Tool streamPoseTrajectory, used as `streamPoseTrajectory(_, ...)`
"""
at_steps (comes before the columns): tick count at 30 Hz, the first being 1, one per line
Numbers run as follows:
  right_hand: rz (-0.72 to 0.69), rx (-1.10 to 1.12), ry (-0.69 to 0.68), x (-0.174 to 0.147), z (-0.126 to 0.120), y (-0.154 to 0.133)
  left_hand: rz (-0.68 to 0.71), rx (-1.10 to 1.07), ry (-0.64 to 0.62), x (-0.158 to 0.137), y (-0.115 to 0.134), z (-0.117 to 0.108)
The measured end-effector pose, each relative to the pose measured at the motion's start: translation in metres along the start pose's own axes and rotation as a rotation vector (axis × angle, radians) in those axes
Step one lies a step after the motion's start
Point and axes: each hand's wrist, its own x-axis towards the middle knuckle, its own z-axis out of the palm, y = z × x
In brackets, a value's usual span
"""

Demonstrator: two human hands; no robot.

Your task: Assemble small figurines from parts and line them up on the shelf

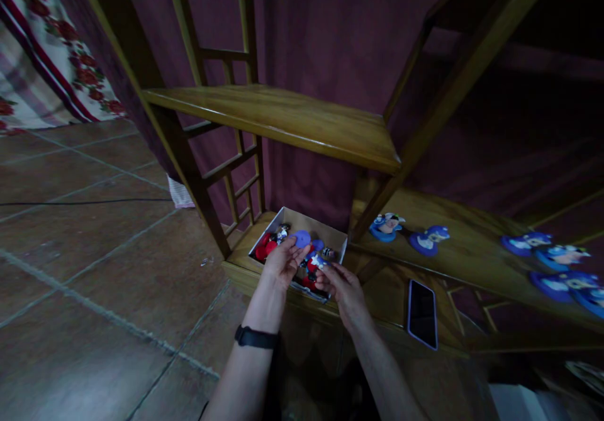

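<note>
My left hand [284,262], a dark band on its wrist, pinches a flat round purple disc [302,238] above an open cardboard box [336,229]. Between the fingers of my right hand [343,287] is a small blue-and-white figurine [319,261], close to the disc but apart from it. Red, black and blue small figures lie jumbled in the box, among them a red piece [264,246] near its left wall. My hands cover part of the box's contents, and the finer shapes are too small to make out.
The box stands on the lower shelf [240,254] of a wooden rack, under an upper shelf [278,112]. A phone [422,314] lies to the right. Several figurines on round blue bases, one a purple-haired figure [430,240], line the right shelf [465,251]. A slanting post [410,150] divides them.
</note>
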Motion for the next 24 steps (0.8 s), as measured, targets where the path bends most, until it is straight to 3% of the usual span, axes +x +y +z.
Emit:
streamPoseTrajectory(6,-0.094,-0.01,0.078,0.012,0.002,0.005,-0.011,0.059,-0.017,-0.013,-0.02,-0.002)
streamPoseTrajectory(15,-0.136,-0.252,0.154,0.028,0.004,0.017,0.094,0.127,-0.109,-0.015,-0.028,0.004)
streamPoseTrajectory(24,-0.377,-0.524,0.156,0.029,-0.002,0.015,0.087,0.115,-0.162,-0.012,-0.029,0.003)
